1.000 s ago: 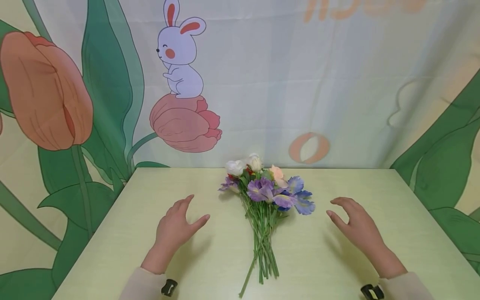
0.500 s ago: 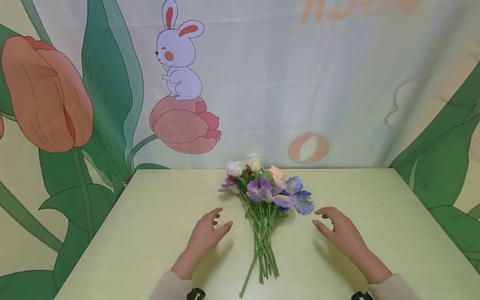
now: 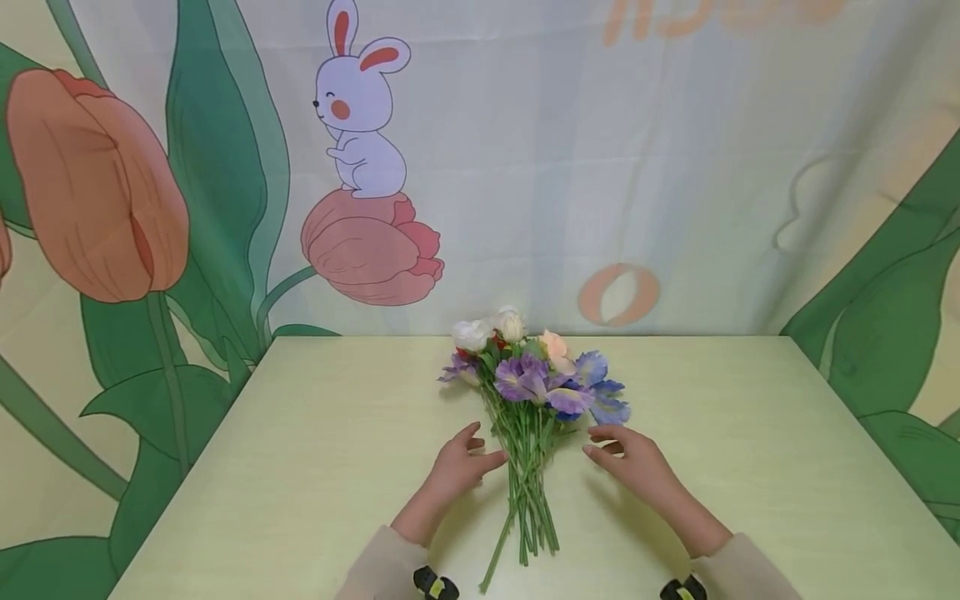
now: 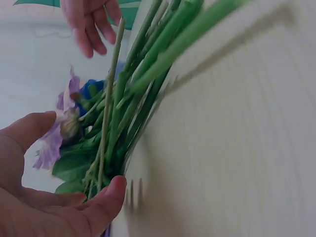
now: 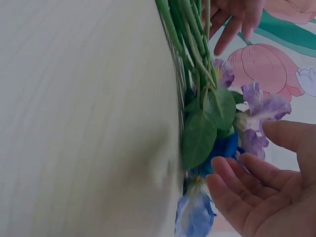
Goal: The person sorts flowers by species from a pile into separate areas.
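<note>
A multicoloured bouquet of white, peach, purple and blue flowers on slim green stems lies lower centre, between left hand and right hand, both loosely parted.

Head view fairly bright; wrist views dimmer; soft shadows on the table

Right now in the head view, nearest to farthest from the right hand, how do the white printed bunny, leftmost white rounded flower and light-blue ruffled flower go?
1. Light-blue ruffled flower: just beyond the right hand.
2. Leftmost white rounded flower: farther back, left.
3. White printed bunny: upper left, farthest back.
</note>
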Motion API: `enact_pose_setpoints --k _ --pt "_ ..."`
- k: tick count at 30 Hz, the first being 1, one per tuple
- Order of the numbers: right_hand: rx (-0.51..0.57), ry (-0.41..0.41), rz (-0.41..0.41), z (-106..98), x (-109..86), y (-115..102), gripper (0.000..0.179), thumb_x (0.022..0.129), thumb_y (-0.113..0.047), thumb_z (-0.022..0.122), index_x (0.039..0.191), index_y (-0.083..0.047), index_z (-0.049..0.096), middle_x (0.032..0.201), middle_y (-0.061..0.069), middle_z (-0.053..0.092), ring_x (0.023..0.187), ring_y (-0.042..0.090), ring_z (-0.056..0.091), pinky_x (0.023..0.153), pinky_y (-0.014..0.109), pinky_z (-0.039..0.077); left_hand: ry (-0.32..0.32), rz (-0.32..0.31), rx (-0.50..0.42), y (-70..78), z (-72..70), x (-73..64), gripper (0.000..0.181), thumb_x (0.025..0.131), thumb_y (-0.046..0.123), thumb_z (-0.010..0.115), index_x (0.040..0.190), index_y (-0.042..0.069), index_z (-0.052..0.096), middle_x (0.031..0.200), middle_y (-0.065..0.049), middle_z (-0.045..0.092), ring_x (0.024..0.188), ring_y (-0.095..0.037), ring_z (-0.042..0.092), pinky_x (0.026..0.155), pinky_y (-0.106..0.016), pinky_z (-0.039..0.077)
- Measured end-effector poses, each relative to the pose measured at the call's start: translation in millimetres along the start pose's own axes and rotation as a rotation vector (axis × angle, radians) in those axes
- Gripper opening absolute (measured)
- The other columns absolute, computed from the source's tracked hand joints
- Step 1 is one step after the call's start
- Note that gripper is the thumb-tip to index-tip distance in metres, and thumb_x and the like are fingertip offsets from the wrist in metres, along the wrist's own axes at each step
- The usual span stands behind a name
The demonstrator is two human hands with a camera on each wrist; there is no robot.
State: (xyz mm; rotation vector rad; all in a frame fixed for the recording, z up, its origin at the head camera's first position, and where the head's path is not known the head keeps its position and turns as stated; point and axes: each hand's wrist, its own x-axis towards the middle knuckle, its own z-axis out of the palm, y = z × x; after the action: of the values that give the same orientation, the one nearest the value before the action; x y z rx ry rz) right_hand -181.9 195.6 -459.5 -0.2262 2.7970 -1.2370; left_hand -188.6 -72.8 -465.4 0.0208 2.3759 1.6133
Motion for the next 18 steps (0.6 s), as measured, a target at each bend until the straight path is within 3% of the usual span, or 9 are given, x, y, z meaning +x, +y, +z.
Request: enact_pose_setpoints --k 4,7,10,13,18 --pt "0.038 -0.044 -0.012 12 9.5 -4 0.041 0.102 -0.019 0.062 0.133 0.007 0.062 0.126 0.026 0.069 0.109 0.038 0.071 0.085 0.043 0.061 -0.006 -0.034 0.007 -0.9 14.6 6.8 0.096 0.091 0.027 0.075 0.160 -0.008 0.017 0.149 -0.038 0.045 0.124 -0.051 0.060 0.098 -0.055 0.056" --pt "0.052 -0.063 -0.026 19 16.5 -7 0.039 0.102 -0.015 0.060 0.132 0.011 0.061 0.125 0.029 0.069 0.107 0.040 0.071 0.084 0.043 0.062 0.019 -0.015 0.038 1.3 27.5 11.5 0.107 0.087 0.031 0.080 0.160 -0.009 0.013 0.153 -0.040 0.037 0.136 -0.055 0.047 0.110 -0.063 0.045" --pt "0.047 -0.071 -0.025 24 21.9 -8 0.038 0.102 -0.012 0.060 0.131 0.012 0.061 0.124 0.030 0.069 0.106 0.041 0.071 0.084 0.043 0.062 0.049 -0.022 0.071 6.5 38.3 14.5 0.116 0.083 0.033 0.083 0.159 -0.010 0.008 0.156 -0.044 0.025 0.140 -0.058 0.039 0.114 -0.066 0.040" --pt "0.029 -0.070 -0.021 27 24.2 -10 0.038 0.102 -0.013 0.060 0.130 0.013 0.061 0.123 0.030 0.070 0.107 0.042 0.071 0.084 0.044 0.062 0.080 -0.057 0.129 9.8 46.5 17.4 0.121 0.081 0.034 0.085 0.160 -0.011 0.005 0.154 -0.044 0.023 0.134 -0.059 0.045 0.110 -0.064 0.044" --pt "0.019 -0.046 0.000 25 21.6 -13 0.037 0.102 -0.014 0.059 0.131 0.008 0.062 0.123 0.027 0.070 0.107 0.041 0.071 0.083 0.044 0.062 0.136 -0.088 0.230 12.5 53.3 23.2 0.122 0.078 0.032 0.089 0.160 -0.009 0.008 0.149 -0.039 0.031 0.116 -0.050 0.059 0.100 -0.057 0.053"
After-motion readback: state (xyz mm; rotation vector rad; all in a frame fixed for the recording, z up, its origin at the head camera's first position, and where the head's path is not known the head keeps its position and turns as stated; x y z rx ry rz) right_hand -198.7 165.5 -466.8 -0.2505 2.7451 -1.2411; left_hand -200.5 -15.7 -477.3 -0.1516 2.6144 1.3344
